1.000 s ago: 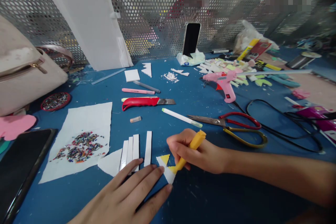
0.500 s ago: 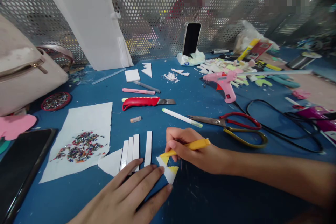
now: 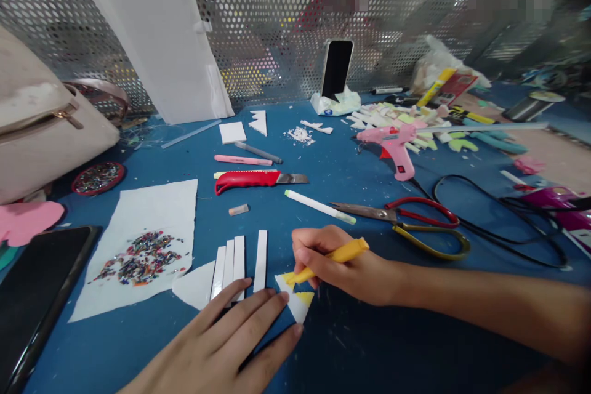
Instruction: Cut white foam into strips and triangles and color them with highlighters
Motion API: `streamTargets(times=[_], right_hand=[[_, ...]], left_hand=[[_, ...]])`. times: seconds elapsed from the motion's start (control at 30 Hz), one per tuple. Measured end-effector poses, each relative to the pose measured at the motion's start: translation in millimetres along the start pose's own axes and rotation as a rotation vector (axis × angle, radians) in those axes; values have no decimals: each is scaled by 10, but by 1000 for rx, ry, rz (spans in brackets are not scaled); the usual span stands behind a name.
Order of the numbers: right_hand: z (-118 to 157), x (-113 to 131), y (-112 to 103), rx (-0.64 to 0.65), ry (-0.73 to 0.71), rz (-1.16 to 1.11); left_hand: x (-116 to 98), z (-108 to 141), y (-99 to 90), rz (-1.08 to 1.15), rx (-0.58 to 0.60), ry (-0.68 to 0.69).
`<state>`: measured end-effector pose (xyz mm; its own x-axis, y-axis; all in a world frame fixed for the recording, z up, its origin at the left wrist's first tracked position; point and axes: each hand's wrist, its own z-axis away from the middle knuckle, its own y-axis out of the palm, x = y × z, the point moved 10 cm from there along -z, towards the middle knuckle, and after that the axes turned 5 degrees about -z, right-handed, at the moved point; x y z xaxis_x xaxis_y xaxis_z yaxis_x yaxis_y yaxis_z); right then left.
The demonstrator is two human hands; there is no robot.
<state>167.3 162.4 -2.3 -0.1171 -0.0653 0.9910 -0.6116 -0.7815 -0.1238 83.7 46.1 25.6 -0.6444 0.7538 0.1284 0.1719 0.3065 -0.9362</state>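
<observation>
My right hand [image 3: 337,261] grips a yellow marker [image 3: 348,250], its tip down on a small white piece coloured partly yellow [image 3: 287,281]. Just below it lies a white triangle [image 3: 300,309] with a yellow upper edge. My left hand [image 3: 231,338] lies flat with fingers spread, its fingertips touching the small pieces and the lower ends of white strips. Several white strips [image 3: 228,268] stand side by side, and one strip [image 3: 261,258] lies apart to their right. A white curved-edged piece [image 3: 196,286] is left of the strips.
Scissors [image 3: 369,212], a red cutter [image 3: 249,181] and a white marker [image 3: 320,207] lie beyond my hands. A pink glue gun [image 3: 399,148] with a black cable is at right. Beads on paper [image 3: 157,203] and a dark phone [image 3: 41,295] are at left.
The yellow marker's tip has shifted slightly down and right over the small piece, and the marker is tilted a little more. My left hand has stayed put.
</observation>
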Motion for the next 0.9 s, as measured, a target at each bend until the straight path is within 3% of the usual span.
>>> streamTargets(times=[0.3, 0.9], right_hand=[[3, -11, 35, 28, -8, -86], [17, -30, 18, 23, 12, -48]], left_hand=[[-15, 17, 4, -6, 10, 11], [-10, 59, 68, 17, 24, -30]])
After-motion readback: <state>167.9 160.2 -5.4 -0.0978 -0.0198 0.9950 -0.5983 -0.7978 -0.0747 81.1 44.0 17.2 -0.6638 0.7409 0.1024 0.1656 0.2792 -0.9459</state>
